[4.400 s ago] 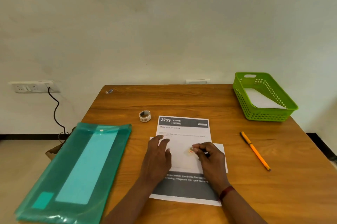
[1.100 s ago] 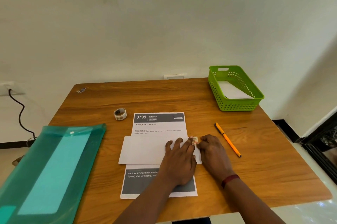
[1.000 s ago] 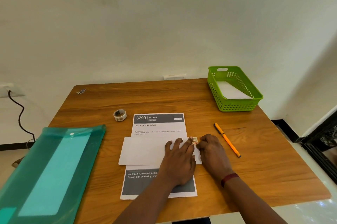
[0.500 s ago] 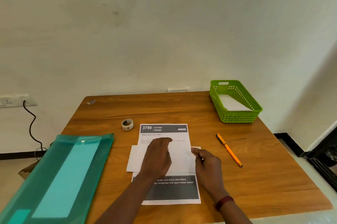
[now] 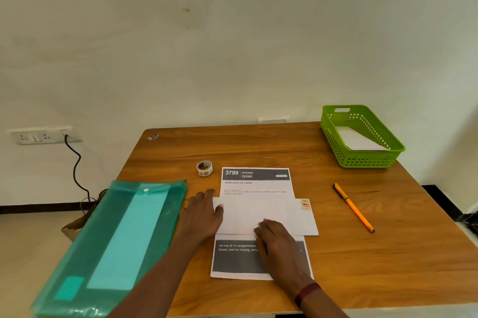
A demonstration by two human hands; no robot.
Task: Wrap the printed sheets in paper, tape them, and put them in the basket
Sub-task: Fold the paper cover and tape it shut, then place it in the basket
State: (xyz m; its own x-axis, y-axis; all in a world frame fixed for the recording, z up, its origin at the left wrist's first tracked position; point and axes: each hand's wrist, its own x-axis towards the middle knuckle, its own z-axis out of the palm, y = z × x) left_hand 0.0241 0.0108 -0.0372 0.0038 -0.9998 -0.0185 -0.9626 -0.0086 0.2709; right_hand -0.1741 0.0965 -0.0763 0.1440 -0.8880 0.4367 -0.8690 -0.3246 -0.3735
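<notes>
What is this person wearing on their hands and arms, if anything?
No sleeves or gloves are in view. Nothing worn shows on the left hand or its wrist. The right hand is bare too, but a dark red band circles its wrist, narrow and plain, with no markings that can be made out.

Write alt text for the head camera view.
A person's left hand and right hand rest on a white paper band laid across a printed sheet on a wooden table; a patterned tape piece sits at the band's right end. Around it: a tape roll, teal plastic folder, orange pen and green plastic basket holding white paper.
</notes>
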